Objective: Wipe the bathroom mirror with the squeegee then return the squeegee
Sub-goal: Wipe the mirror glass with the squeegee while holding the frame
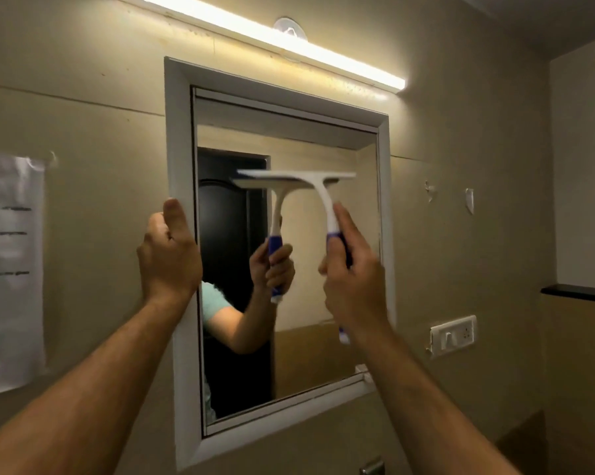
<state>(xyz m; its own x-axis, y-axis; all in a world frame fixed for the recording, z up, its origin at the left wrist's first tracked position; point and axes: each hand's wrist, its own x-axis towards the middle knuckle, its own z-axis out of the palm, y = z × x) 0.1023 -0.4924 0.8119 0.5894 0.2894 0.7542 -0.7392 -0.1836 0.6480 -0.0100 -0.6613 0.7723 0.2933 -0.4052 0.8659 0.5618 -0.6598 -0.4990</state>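
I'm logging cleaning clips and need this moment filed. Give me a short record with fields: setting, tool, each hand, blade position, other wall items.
setting: bathroom wall, white-framed mirror under a lit tube light
tool: white squeegee with blue grip
right hand: holds the squeegee handle
left hand: rests on the mirror frame's left edge
blade position: level, at the glass, about mid-height
other wall items: paper sheet at left, switch plate at right

White squeegee, blue grip, handle down, blade level against white-framed wall mirror, upper half.
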